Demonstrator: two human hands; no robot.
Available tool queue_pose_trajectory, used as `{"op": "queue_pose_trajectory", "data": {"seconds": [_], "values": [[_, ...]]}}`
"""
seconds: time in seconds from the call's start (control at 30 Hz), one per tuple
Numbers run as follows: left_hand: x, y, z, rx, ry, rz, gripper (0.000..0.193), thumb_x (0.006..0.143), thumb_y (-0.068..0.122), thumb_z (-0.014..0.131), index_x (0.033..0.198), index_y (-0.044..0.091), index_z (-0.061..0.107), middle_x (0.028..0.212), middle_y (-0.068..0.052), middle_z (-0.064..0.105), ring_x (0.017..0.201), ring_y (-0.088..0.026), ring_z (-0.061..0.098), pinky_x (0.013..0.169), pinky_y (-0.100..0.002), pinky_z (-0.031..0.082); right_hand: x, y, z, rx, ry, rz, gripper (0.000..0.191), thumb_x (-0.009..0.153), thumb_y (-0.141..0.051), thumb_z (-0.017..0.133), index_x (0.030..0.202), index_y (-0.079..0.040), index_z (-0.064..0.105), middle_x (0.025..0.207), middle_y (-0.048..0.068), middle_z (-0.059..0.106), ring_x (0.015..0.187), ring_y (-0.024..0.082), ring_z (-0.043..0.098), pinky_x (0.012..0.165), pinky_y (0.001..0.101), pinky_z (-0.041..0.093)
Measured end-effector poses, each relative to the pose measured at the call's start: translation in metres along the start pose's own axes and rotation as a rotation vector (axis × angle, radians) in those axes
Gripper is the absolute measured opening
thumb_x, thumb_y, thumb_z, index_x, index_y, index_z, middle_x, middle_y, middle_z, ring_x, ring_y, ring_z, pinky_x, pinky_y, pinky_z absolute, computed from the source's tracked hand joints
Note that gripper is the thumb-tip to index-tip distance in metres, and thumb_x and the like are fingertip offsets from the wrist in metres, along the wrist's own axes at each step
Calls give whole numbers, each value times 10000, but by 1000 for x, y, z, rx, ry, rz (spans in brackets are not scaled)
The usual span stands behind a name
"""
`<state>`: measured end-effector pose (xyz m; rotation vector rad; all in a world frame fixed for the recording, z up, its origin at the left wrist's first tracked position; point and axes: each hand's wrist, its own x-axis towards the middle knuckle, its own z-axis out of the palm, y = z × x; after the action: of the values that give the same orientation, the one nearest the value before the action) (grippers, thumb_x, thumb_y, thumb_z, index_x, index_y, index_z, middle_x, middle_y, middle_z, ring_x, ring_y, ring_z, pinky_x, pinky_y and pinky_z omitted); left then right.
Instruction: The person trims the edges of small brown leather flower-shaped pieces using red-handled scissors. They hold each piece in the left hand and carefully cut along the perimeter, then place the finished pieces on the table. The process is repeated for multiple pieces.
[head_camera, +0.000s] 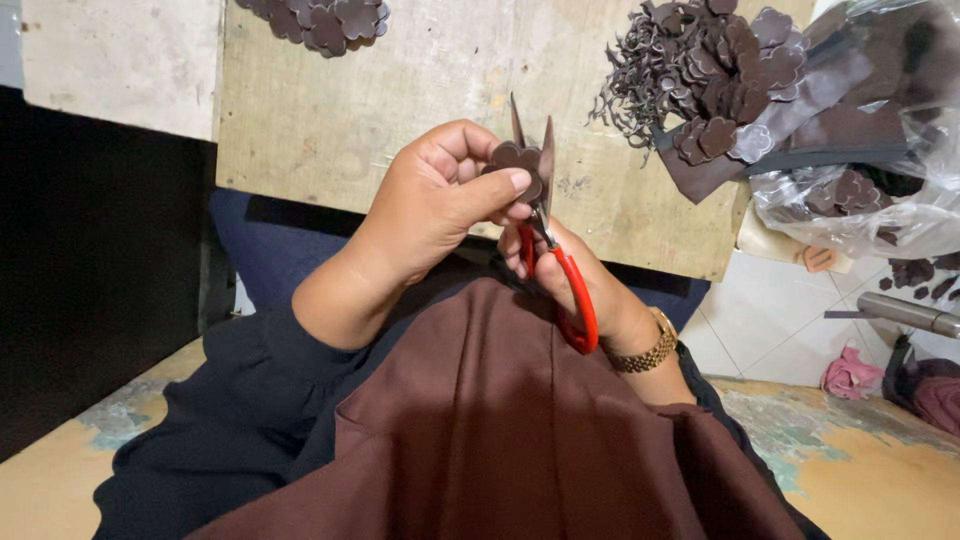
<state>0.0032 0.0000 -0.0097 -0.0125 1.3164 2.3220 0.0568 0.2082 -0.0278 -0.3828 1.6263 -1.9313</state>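
Clear plastic bag: one item, lying at the far right edge of the wooden board, crumpled and glossy, holding dark brown flower-shaped cutouts. No labels, signs or screens are showing anywhere in view.

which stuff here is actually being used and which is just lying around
In use: left hand pinching a brown flower-shaped piece; right hand working red-handled scissors.

Lying about: pile of cut flowers and trimmings, plastic bag, pink cloth.
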Motion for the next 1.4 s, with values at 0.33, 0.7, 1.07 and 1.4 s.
{"op": "queue_pose_trajectory", "data": {"seconds": [0.33, 0.7, 1.07, 1.4], "values": [[-3, 8, -1, -40, 5, -17, 85, 988, 29, 674, 1026, -18, 613, 867, -114, 716, 732, -145, 701, 649, -300, 615, 2, -1, 6, 13, 5, 6, 714, 1035, -697, 457, 1229, -13, 518, 1078, 34, 495, 931, 129, 465, 857, 279, 448], [-9, 18, 11, -184, 6, -168, 101, 956, 52, 645, 934, -21, 579, 762, -146, 698, 516, -216, 677, 453, -370, 586, -2, -5, 7, 40, -34, 49, 745, 1020, -739, 423, 1210, -24, 513, 1043, 26, 493, 909, 126, 466, 869, 281, 438], [-2, -3, 5, 142, 105, -5, 81, 941, 133, 736, 927, 90, 669, 863, 5, 722, 769, -60, 637, 677, -219, 499, 2, -5, 12, 175, 48, 52, 579, 1046, -662, 466, 1056, -83, 451, 881, -19, 368, 777, 107, 335, 696, 250, 336], [-1, -5, 5, 119, 111, 20, 95, 943, 140, 750, 912, 94, 673, 833, 17, 708, 732, -44, 592, 671, -219, 484, 0, -2, 16, 232, 118, 51, 534, 1054, -606, 508, 1071, -74, 466, 837, -43, 343, 735, 82, 294, 657, 236, 285]]}}
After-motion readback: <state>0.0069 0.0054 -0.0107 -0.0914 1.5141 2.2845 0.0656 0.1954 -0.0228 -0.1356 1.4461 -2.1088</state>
